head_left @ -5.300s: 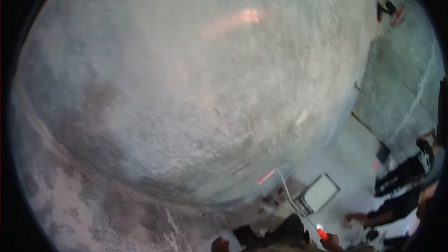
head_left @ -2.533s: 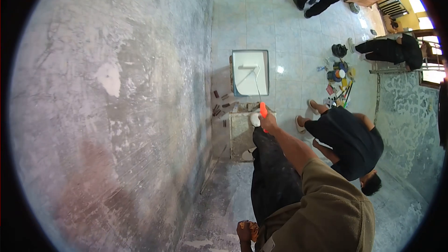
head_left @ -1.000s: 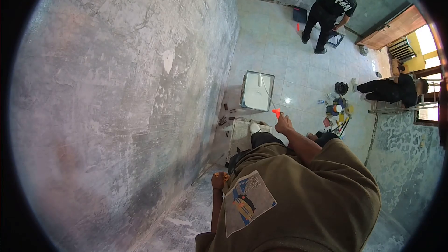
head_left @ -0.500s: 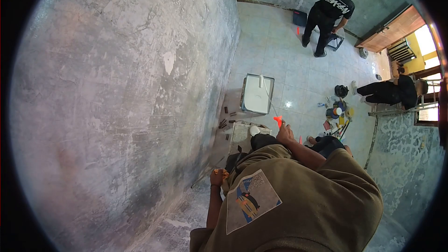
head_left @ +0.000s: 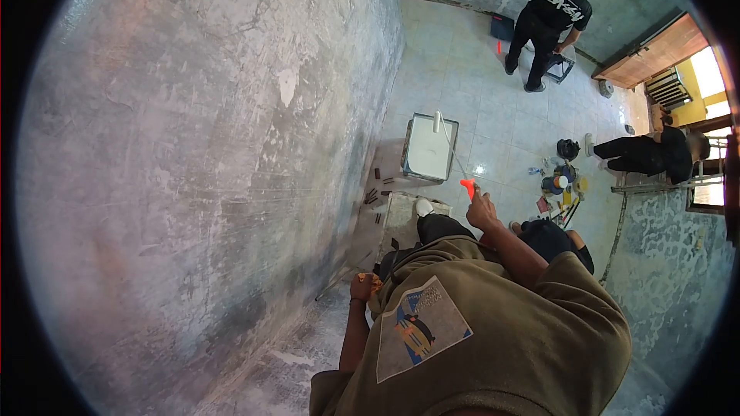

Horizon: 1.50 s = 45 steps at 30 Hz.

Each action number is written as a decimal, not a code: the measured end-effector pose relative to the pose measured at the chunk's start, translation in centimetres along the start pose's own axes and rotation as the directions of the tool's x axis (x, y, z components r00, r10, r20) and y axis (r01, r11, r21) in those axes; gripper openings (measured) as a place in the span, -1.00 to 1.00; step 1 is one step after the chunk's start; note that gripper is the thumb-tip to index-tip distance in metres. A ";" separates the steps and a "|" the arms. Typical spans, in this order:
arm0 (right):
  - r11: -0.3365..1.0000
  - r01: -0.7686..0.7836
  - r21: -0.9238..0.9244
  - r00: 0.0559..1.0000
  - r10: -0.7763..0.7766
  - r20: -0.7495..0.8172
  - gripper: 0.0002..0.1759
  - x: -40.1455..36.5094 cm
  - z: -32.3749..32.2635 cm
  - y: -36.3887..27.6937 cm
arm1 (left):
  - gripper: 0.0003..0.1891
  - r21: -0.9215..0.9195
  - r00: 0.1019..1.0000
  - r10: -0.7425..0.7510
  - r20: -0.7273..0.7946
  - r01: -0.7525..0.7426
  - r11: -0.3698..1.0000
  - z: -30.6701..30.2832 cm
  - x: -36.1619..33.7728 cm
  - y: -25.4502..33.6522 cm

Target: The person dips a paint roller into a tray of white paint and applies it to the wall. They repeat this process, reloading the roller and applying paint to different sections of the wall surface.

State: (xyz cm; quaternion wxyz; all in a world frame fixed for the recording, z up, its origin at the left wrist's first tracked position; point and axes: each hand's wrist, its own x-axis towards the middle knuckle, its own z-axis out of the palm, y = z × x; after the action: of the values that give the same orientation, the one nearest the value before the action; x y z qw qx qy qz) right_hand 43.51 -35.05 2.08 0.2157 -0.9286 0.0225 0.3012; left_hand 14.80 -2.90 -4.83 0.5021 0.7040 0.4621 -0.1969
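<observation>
My right hand [head_left: 482, 212] is closed on the orange handle [head_left: 468, 187] of a paint roller. The roller's white head [head_left: 437, 122] lies over the upper part of a tray [head_left: 452, 160] that holds white paint. Low beside my body, near the wall, my left hand [head_left: 361, 286] is closed on a crumpled orange-brown cloth [head_left: 375, 283]. Under my white shoe [head_left: 423, 206] is a pale, stained platform [head_left: 395, 223].
Patchy grey wall [head_left: 193, 146] rises on the left. One person [head_left: 551, 19] stands at the far wall, another [head_left: 655, 152] by the window and ladder, and a third [head_left: 551, 245] is low beside me. Paint cans [head_left: 553, 184] and tools stand on the tiles; dark pieces [head_left: 371, 196] lie near the wall.
My right hand and the orange handle have shifted slightly right in view. The roller head now appears a little higher over the tray. The low person beside me shows more.
</observation>
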 end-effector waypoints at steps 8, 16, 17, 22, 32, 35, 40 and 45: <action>0.998 0.070 -0.007 0.993 -0.070 -0.099 -0.33 -2.3 -1.7 -0.6 | -0.60 -0.023 1.000 -0.026 0.004 0.026 0.999 0.6 0.2 -2.6; 0.989 0.131 -0.074 0.980 -0.141 -0.143 -0.33 -4.0 -2.7 -0.1 | -0.65 -0.010 1.000 0.011 -0.009 -0.011 1.000 0.1 -1.6 0.2; 0.984 0.157 -0.087 0.973 -0.169 -0.160 -0.33 -4.2 -2.6 0.1 | -0.65 -0.011 1.000 0.011 -0.007 -0.011 1.000 0.1 -1.8 0.6; 0.990 0.125 -0.066 0.974 -0.135 -0.184 -0.33 -6.2 -4.6 -1.8 | -0.69 -0.081 0.999 0.034 0.022 -0.032 0.996 0.1 -1.2 0.4; 0.986 0.151 -0.073 0.960 -0.164 -0.226 -0.31 -6.5 -5.3 -1.5 | -0.68 -0.035 0.999 0.044 0.007 -0.044 0.998 0.2 -0.3 -0.9; 0.988 0.141 -0.063 0.964 -0.152 -0.218 -0.32 -6.6 -5.6 -1.8 | -0.66 -0.105 1.000 0.017 0.004 -0.017 0.994 0.4 0.1 -2.2; 0.996 0.084 -0.013 0.985 -0.085 -0.153 -0.34 -7.2 -6.4 -2.5 | -0.63 -0.087 0.999 -0.014 -0.034 0.011 0.996 0.7 0.3 -2.8; 0.989 0.143 -0.039 0.961 -0.148 -0.235 -0.35 -7.7 -6.3 -2.4 | -0.63 -0.098 1.000 -0.008 -0.009 0.007 0.995 0.7 0.4 -2.4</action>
State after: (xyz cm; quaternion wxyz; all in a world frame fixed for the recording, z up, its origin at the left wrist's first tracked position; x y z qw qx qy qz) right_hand 41.04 -36.15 11.96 0.2229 -0.9593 -0.0235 0.1716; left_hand 13.13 -3.13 -6.66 0.5332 0.6777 0.4761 -0.1724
